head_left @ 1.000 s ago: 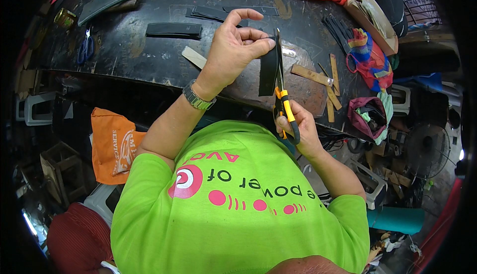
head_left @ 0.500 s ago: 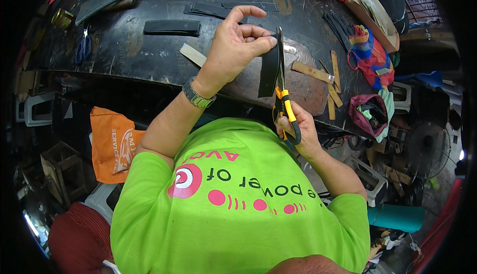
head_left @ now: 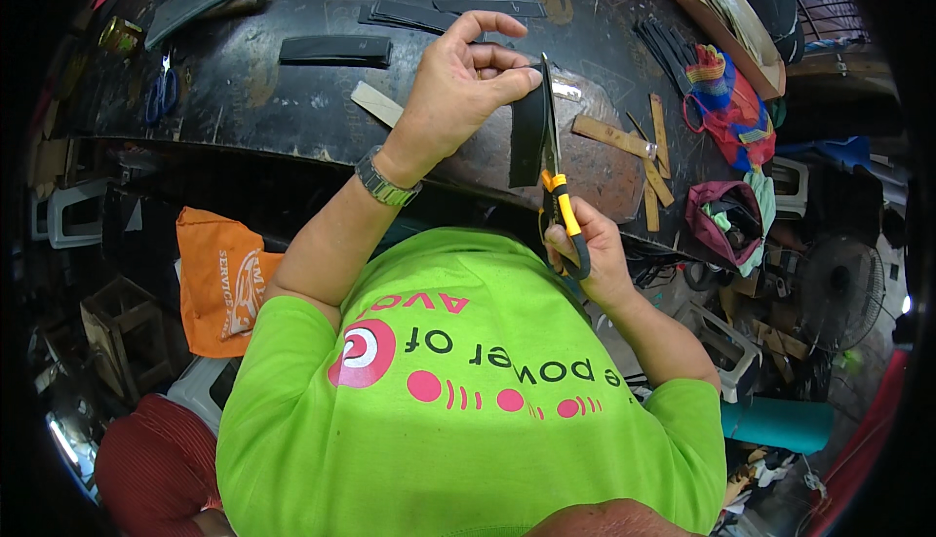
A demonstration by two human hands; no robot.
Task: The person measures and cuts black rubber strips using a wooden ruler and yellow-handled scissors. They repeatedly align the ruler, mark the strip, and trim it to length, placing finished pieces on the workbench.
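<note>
Between the thumb and fingers of my left hand the top of a black strip is pinched, and the strip hangs down over the table's near edge. My right hand is closed round the yellow-and-black handles of a pair of scissors. Their blades point away from me and lie along the strip's right edge, with the tips beside my left thumb. Past my left hand, more black strips lie in a loose pile, and another stack of strips lies to its left.
Wooden pieces lie right of the scissors on the dark table. Blue-handled scissors rest at the far left. A colourful mesh bag and a cardboard box are at the right. An orange bag hangs below the table's front edge.
My hands stay almost in place. The scissors' blades look slightly closer together, and their handles have shifted a little; the strip still hangs from my left hand.
</note>
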